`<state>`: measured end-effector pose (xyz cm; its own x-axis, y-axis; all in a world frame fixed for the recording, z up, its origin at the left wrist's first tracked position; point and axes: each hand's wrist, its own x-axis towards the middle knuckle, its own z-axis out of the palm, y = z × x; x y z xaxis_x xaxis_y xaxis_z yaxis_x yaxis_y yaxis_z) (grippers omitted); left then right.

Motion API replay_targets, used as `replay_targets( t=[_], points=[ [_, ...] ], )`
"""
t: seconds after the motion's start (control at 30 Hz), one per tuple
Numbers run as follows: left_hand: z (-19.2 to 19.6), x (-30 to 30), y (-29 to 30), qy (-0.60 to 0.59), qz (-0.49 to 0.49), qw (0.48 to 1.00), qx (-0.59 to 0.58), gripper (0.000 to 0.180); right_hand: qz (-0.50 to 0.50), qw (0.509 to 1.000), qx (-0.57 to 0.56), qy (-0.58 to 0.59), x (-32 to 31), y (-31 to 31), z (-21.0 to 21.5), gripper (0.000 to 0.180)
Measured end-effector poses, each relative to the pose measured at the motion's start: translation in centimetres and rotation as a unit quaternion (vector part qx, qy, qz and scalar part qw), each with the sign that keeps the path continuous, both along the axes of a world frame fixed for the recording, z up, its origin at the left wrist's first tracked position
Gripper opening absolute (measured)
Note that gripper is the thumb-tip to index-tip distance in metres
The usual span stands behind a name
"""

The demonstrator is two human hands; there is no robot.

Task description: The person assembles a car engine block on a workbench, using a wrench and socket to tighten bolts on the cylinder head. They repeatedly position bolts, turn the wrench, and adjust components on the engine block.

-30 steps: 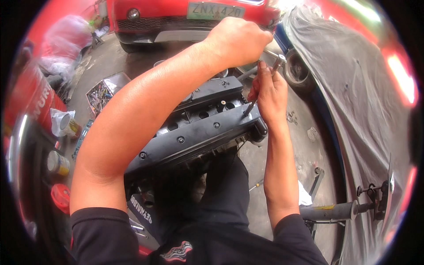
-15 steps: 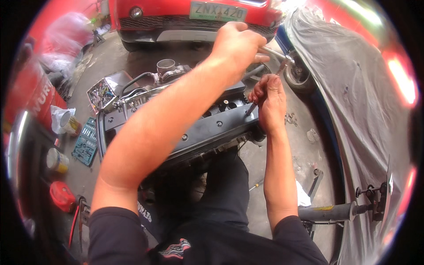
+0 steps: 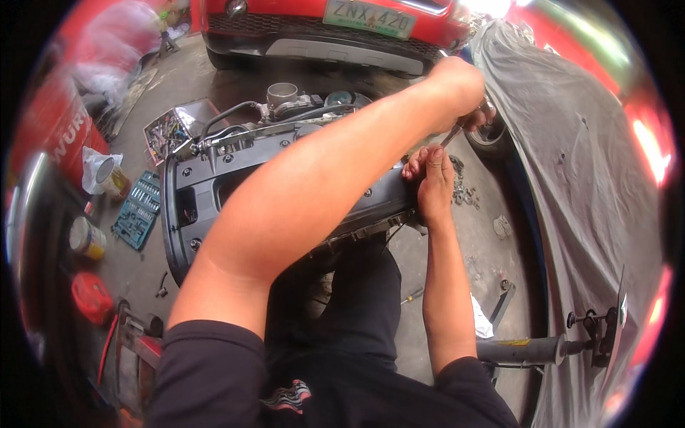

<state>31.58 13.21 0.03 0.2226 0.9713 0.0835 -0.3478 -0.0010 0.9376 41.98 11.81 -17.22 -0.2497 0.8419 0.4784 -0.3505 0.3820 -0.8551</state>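
My left hand (image 3: 462, 89) is closed round a ratchet wrench, its arm reaching across the engine to the far right. The ratchet's shiny head (image 3: 488, 111) shows beside the fingers, and most of the handle is hidden. A slim metal extension bar (image 3: 451, 135) slants down from there. Its lower part passes into my right hand (image 3: 434, 187), whose fingers curl round it above the right end of a grey engine valve cover (image 3: 246, 158). Bolts sit along the cover. My hand hides the bar's lower tip.
An open teal socket case (image 3: 138, 212) and a bin of small parts (image 3: 165, 139) lie left of the engine. Loose metal parts (image 3: 465, 191) are on the floor at right, near a grey-covered vehicle (image 3: 571, 135). A red car (image 3: 285, 28) stands ahead.
My left hand has swung right and towards me, turning the ratchet handle round. My right hand keeps its grip on the extension bar. The view has shifted slightly.
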Motion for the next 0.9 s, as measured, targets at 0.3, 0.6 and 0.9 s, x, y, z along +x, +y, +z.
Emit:
replay_targets(
  t=[0.3, 0.6, 0.9],
  points=[
    [-0.3, -0.5, 0.7, 0.007, -0.052, 0.998, 0.022, 0.019, 0.035, 0.999, 0.000, 0.025, 0.2, -0.1, 0.2, 0.041],
    [-0.7, -0.8, -5.1, -0.032, 0.145, 0.950, 0.274, 0.019, -0.012, 0.998, 0.037, 0.054, 0.1, -0.9, 2.3, 0.037],
    [-0.4, -2.9, -7.7, 0.390, 0.196, 0.736, 0.518, 0.021, -0.365, 0.675, 0.499, -0.403, 3.9, 1.8, -2.8, 0.029]
  ],
)
